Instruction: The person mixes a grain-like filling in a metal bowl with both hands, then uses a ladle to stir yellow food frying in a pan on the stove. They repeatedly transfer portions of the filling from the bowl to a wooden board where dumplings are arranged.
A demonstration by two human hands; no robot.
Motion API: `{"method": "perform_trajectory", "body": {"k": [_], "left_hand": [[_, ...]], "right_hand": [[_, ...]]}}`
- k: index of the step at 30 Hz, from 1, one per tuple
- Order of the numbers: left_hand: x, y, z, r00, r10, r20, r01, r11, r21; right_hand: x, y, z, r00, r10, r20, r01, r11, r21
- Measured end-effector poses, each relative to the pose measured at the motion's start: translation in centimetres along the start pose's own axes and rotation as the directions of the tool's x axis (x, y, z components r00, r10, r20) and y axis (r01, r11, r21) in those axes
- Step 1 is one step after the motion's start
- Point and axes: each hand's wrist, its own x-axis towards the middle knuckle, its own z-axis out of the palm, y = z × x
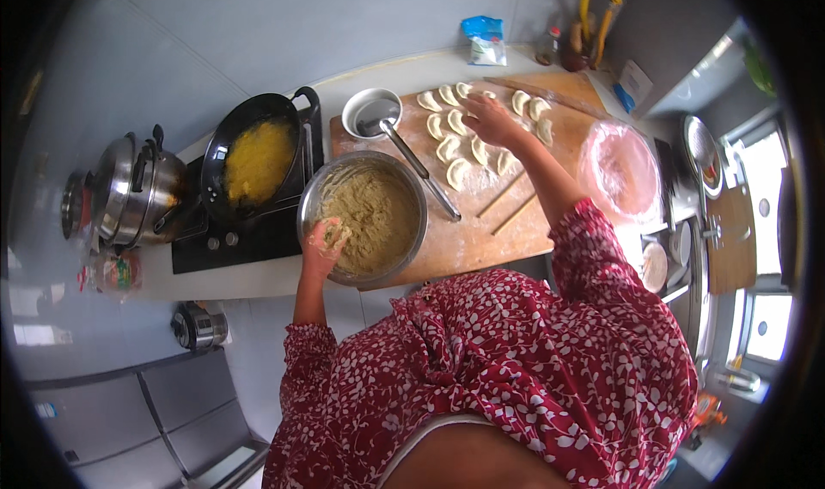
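Note:
My left hand (327,239), its fingers smeared with a pale, sticky mixture, is over the left rim of a metal bowl (420,208). The bowl holds a thick, lumpy beige mixture (370,215). My right hand (490,120) reaches among crescent-shaped dumplings (457,173) on a floured wooden board (412,257); whether its fingers grip one is hidden. Two wooden chopsticks (514,214) lie on the board below that hand. A ladle (422,170) rests with its head in a white bowl (351,116) and its handle across the board.
A black wok (216,160) with yellow contents sits on the stove (193,257), beside a steel pot (122,192). A pink plastic-lined container (620,173) stands right of the board. A rolling pin (548,96) lies along the back, near a blue-white packet (485,41).

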Motion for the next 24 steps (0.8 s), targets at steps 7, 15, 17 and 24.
{"method": "perform_trajectory", "body": {"k": [7,15,17,24], "left_hand": [[0.7,1.1,-0.4,0.997,-0.062,0.041,0.060,0.997,0.054],[0.6,1.8,-0.3,0.989,-0.140,0.054,0.137,0.989,0.056],[0.8,1.9,-0.3,0.987,-0.153,0.059,0.150,0.988,0.047],[1.1,1.9,-0.3,0.991,-0.119,0.067,0.116,0.992,0.045]], "right_hand": [[15.9,1.0,8.8,0.962,0.114,0.247,-0.042,0.960,-0.277],[20.2,0.8,11.7,0.950,0.069,0.304,0.008,0.970,-0.244],[21.3,1.7,12.9,0.952,0.054,0.302,0.029,0.964,-0.263],[22.8,3.3,14.7,0.943,0.001,0.332,0.087,0.964,-0.253]]}}
